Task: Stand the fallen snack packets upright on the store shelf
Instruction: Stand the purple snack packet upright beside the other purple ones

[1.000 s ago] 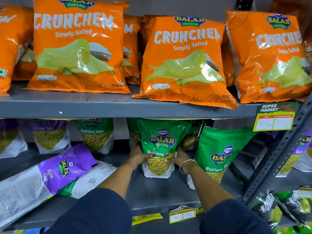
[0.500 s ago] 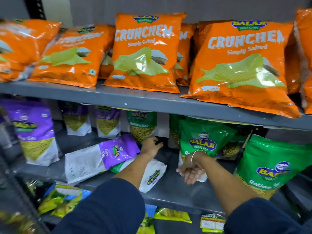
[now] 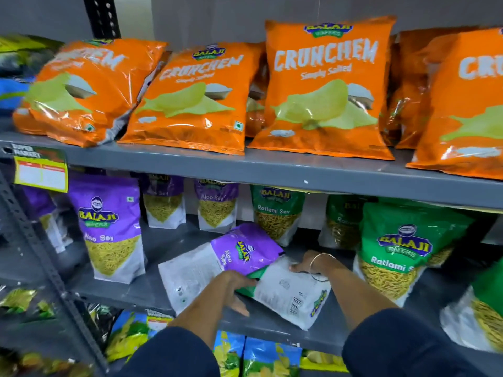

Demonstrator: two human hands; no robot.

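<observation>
**Both hands on the fallen packets**

Since the earlier frame both hands have left the upright green packet and come to two packets lying flat mid-shelf. Nearest, dark blue sleeves frame the forearms. On the grey metal middle shelf, near its front edge, the left hand rests spread, fingers loose, at the seam where the two fallen packets overlap; whether it grips either I cannot tell. The fallen white-backed green Ratlami Sev packet lies back side up, barcode showing, its lower corner reaching the front edge. The right hand, a thin metal bangle at its wrist, lies at that packet's far edge, its fingers mostly hidden. Overlapping it, the fallen purple-and-white Aloo Sev packet lies flat, angled toward the back. An upright purple Aloo Sev pouch stands left, an upright green Ratlami Sev pouch right. Farther up, orange Crunchem crisp bags line the upper shelf.
</observation>
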